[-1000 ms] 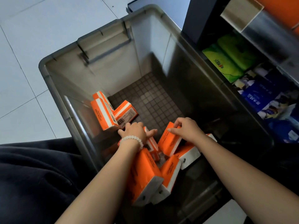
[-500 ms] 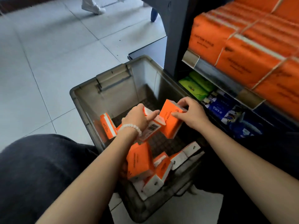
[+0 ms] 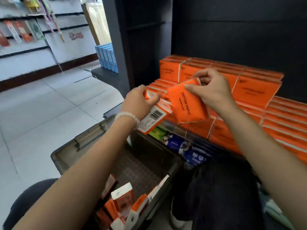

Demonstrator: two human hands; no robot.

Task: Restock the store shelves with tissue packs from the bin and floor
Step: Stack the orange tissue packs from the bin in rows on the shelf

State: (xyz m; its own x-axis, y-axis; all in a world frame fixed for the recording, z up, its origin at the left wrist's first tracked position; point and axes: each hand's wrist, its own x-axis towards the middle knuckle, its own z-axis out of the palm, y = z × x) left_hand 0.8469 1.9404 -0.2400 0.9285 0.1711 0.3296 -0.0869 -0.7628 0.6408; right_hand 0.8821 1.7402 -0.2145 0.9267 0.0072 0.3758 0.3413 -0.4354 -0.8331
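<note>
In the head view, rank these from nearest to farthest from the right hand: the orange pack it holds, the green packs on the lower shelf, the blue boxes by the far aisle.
1. Orange pack, pinched in the right hand.
2. Green packs, below and to its left, on the lower shelf.
3. Blue boxes, far up-left, beyond the dark shelf post.

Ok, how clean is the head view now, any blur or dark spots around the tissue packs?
Head view: the COTTON TISSUE pack in the right hand reads sharply; the stacked orange packs smear toward the right edge; the shelf back is dark; the bin interior sits in shadow.
</note>
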